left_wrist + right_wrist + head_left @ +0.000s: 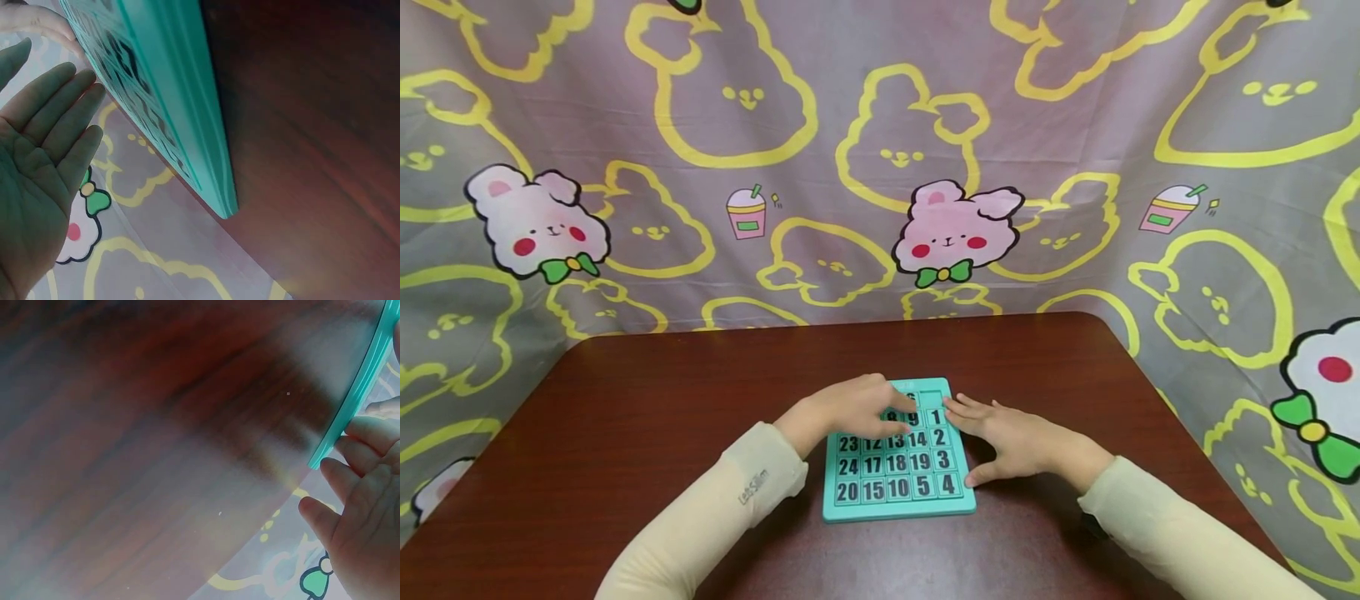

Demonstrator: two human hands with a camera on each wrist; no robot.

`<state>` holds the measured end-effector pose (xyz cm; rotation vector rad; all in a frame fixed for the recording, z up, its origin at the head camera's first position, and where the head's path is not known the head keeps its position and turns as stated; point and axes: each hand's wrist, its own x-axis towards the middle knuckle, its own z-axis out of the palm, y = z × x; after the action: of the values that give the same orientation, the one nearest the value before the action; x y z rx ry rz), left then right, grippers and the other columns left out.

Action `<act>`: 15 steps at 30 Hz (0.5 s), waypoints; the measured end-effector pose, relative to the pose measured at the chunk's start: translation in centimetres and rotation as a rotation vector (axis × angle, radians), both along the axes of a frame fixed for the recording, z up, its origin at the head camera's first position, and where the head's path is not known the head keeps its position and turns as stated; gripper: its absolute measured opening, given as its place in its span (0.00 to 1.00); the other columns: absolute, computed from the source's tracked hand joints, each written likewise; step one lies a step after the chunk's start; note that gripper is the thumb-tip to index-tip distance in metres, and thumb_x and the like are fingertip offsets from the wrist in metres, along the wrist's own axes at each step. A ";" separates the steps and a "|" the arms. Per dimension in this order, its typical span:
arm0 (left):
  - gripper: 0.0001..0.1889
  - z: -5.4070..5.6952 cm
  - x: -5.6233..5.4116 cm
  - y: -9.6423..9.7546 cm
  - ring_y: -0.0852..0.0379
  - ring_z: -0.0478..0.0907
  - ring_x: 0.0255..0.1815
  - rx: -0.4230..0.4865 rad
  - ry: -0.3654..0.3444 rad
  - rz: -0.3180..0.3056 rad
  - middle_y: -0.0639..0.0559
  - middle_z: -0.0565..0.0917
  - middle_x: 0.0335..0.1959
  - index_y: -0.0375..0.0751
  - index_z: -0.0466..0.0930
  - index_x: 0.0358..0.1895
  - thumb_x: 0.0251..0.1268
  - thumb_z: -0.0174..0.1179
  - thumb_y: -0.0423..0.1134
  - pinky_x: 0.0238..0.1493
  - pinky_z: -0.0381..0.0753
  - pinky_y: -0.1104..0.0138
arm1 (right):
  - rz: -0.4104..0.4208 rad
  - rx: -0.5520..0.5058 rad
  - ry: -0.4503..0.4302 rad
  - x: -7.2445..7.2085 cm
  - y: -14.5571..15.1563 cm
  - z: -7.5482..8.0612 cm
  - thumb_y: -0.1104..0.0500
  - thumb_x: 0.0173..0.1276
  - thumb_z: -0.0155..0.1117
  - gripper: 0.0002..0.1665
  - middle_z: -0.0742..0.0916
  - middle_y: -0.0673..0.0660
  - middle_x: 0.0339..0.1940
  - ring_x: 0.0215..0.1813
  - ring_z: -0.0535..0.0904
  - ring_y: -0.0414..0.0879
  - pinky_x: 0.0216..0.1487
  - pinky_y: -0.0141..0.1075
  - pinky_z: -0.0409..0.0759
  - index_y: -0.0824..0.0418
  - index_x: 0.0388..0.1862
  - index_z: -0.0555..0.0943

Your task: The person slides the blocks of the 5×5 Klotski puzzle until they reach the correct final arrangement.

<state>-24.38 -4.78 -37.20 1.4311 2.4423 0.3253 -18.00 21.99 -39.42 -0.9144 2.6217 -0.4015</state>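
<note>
A teal sliding number puzzle (899, 510) lies flat on the table, its tiles printed with black numbers. The gap without a tile is in the top row at the right; the 1, 2, 3 and 4 tiles run down the right column below it. Over the upper left of the puzzle hovers my left hand (857, 406), its fingertips close over the 9 tile (913, 419) and several tiles hidden under it. My right hand (1018, 440) rests along the puzzle's right edge, fingers extended near the gap and thumb by the lower right corner.
The puzzle stands on a dark reddish-brown wooden table (700, 392) with rounded far corners. Behind and beside the table hangs a grey-pink curtain (850, 108) with yellow outlines and rabbit faces. Light sleeves (700, 500) cover both forearms.
</note>
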 end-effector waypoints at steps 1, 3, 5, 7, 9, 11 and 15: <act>0.22 0.0 0.1 0.1 0.61 0.81 0.59 0.004 -0.002 -0.009 0.52 0.82 0.62 0.43 0.79 0.64 0.72 0.57 0.48 0.62 0.78 0.65 | 0.001 0.000 -0.001 0.0 0.0 0.0 0.31 0.58 0.68 0.59 0.58 0.55 0.83 0.83 0.48 0.57 0.74 0.66 0.54 0.60 0.79 0.59; 0.22 0.1 0.3 0.3 0.60 0.81 0.60 0.010 -0.004 -0.024 0.52 0.82 0.61 0.43 0.79 0.64 0.72 0.57 0.48 0.62 0.78 0.65 | 0.004 0.001 0.001 0.0 0.0 0.0 0.30 0.58 0.67 0.59 0.58 0.55 0.83 0.83 0.48 0.57 0.74 0.66 0.54 0.60 0.79 0.59; 0.22 0.1 0.5 0.5 0.60 0.80 0.61 0.013 -0.006 -0.031 0.52 0.82 0.61 0.43 0.79 0.64 0.72 0.58 0.48 0.62 0.78 0.65 | 0.006 -0.002 0.002 0.0 0.0 0.0 0.30 0.58 0.67 0.59 0.58 0.55 0.83 0.83 0.48 0.58 0.74 0.66 0.54 0.60 0.79 0.59; 0.22 0.1 0.6 0.7 0.61 0.81 0.60 0.019 -0.010 -0.038 0.53 0.82 0.61 0.44 0.79 0.64 0.72 0.58 0.48 0.62 0.78 0.66 | 0.005 -0.002 0.000 -0.1 0.1 -0.1 0.30 0.58 0.67 0.59 0.57 0.55 0.83 0.83 0.48 0.58 0.74 0.67 0.53 0.60 0.79 0.59; 0.22 0.1 0.8 0.9 0.62 0.80 0.60 0.023 -0.010 -0.046 0.53 0.82 0.62 0.44 0.79 0.64 0.72 0.58 0.49 0.62 0.78 0.67 | 0.005 -0.004 -0.002 -0.1 0.2 -0.1 0.30 0.58 0.67 0.59 0.57 0.55 0.83 0.83 0.48 0.58 0.74 0.67 0.53 0.60 0.79 0.59; 0.22 0.1 0.9 1.2 0.62 0.80 0.60 0.030 -0.013 -0.063 0.53 0.82 0.62 0.44 0.79 0.64 0.73 0.57 0.49 0.62 0.77 0.68 | 0.003 -0.005 -0.003 -0.1 0.2 -0.1 0.30 0.58 0.67 0.59 0.57 0.55 0.83 0.83 0.48 0.57 0.74 0.67 0.53 0.59 0.79 0.58; 0.22 -0.1 1.1 1.7 0.64 0.80 0.59 0.028 -0.009 -0.088 0.54 0.82 0.61 0.44 0.79 0.64 0.73 0.56 0.49 0.62 0.77 0.70 | 0.007 -0.010 -0.004 0.0 0.2 -0.1 0.30 0.58 0.67 0.59 0.57 0.54 0.83 0.83 0.48 0.57 0.74 0.67 0.53 0.59 0.79 0.58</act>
<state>-23.26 -3.10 -37.29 1.5405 2.3682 0.3464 -18.03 22.15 -39.54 -0.9252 2.6147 -0.4141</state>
